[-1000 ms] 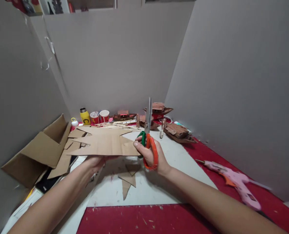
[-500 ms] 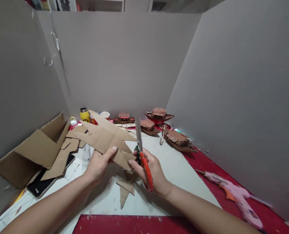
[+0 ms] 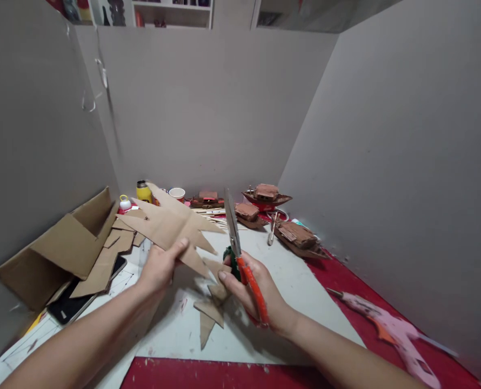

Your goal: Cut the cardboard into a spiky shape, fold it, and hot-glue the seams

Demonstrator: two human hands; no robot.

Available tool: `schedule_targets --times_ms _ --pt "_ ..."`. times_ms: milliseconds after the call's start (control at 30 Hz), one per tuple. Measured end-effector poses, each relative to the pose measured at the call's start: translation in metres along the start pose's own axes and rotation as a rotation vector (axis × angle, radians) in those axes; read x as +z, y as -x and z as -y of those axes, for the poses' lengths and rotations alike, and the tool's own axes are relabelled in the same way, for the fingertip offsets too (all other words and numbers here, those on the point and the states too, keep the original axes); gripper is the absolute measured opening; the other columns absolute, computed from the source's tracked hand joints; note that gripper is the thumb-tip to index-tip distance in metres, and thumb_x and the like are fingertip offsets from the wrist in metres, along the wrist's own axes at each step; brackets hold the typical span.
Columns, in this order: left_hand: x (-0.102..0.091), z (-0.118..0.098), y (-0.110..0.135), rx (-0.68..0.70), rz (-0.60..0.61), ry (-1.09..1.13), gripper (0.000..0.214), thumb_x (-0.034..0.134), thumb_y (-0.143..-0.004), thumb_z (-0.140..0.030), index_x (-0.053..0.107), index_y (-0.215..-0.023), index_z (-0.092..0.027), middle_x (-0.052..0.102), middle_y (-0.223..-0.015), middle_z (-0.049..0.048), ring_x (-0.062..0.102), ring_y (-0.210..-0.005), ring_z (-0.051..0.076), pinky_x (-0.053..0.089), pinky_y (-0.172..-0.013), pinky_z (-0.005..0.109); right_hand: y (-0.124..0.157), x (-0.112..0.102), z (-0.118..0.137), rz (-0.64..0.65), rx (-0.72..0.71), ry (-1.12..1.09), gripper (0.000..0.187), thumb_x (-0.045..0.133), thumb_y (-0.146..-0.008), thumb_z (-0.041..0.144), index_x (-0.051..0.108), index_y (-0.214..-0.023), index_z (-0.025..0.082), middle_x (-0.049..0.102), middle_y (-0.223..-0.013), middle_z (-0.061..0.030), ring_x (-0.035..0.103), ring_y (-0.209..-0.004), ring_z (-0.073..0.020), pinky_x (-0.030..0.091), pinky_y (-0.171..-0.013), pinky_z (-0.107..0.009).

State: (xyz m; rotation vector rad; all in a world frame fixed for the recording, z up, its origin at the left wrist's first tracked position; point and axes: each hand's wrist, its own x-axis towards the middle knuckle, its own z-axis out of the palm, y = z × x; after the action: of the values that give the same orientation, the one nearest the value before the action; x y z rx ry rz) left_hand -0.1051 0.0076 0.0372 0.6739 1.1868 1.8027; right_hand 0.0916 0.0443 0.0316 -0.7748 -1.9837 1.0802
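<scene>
A jagged piece of brown cardboard [image 3: 169,224] with several pointed tips is gripped along its lower edge by my left hand [image 3: 161,267]. My right hand [image 3: 259,289] holds scissors [image 3: 240,256] with orange and green handles, their blades pointing up and away. Between the thumb and fingers of that same hand is a small cardboard scrap [image 3: 216,267], apart from the larger piece. Below, small triangular cardboard offcuts [image 3: 208,316] lie on the pale work sheet [image 3: 289,302].
On the left are a cardboard box [image 3: 66,243], more cut cardboard and a dark phone [image 3: 82,294]. Several model boats [image 3: 299,235] stand at the back right. A pink glue gun [image 3: 390,324] lies on the red surface at right. A yellow bottle [image 3: 144,192] stands behind.
The small scrap has come away from the jagged cardboard in my right hand. That hand has shifted slightly right, opening a gap. The camera view has tilted a little.
</scene>
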Motion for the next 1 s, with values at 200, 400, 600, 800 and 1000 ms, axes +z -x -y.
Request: schedule_targets --times_ms 200,400,600,800,1000 --pt "-0.021 -0.04 -0.037 0.136 -0.131 0.12 0.017 0.075 -0.066 -0.013 0.069 -0.082 -0.013 0.075 -0.086 0.005 0.071 -0.078 0.018 0.061 -0.062 0.026 0.01 -0.002 0.003 0.03 -0.046 -0.014 0.013 0.057 -0.082 0.03 0.049 -0.082 0.02 0.044 -0.061 0.005 0.04 -0.054 -0.0119 0.038 -0.051 -0.023" --pt "-0.018 -0.064 -0.016 0.155 -0.031 0.129 0.023 0.083 -0.059 -0.016 0.071 -0.078 -0.012 0.075 -0.076 0.0037 0.071 -0.077 0.02 0.059 -0.062 0.024 0.007 -0.005 -0.002 0.115 -0.173 -0.037 0.022 0.06 -0.083 0.039 0.054 -0.08 0.018 0.05 -0.066 0.0019 0.045 -0.058 -0.0125 0.04 -0.054 -0.024" --pt "-0.013 -0.07 0.003 0.109 0.051 0.079 0.017 0.085 -0.058 -0.019 0.071 -0.063 -0.012 0.074 -0.068 0.006 0.07 -0.071 0.02 0.057 -0.061 0.024 0.004 -0.01 -0.007 0.134 -0.2 -0.019 0.021 0.056 -0.084 0.039 0.053 -0.084 0.019 0.051 -0.067 0.0016 0.044 -0.057 -0.0127 0.04 -0.053 -0.024" --pt "-0.016 -0.089 0.021 0.245 0.067 0.08 0.013 0.083 -0.064 -0.023 0.073 -0.068 -0.015 0.074 -0.067 0.0025 0.071 -0.076 0.019 0.056 -0.067 0.023 0.004 -0.006 -0.022 0.215 -0.391 0.187 0.022 0.059 -0.078 0.033 0.041 -0.074 0.023 0.042 -0.06 0.0055 0.036 -0.052 -0.0117 0.032 -0.05 -0.025" --pt "-0.016 -0.102 0.039 0.25 0.135 0.116 0.02 0.083 -0.064 -0.021 0.075 -0.081 -0.015 0.076 -0.074 0.002 0.071 -0.075 0.018 0.057 -0.065 0.021 0.004 0.0 -0.027 0.339 -0.303 0.242 0.023 0.054 -0.082 0.033 0.034 -0.074 0.024 0.037 -0.057 0.0075 0.032 -0.049 -0.0113 0.028 -0.049 -0.025"
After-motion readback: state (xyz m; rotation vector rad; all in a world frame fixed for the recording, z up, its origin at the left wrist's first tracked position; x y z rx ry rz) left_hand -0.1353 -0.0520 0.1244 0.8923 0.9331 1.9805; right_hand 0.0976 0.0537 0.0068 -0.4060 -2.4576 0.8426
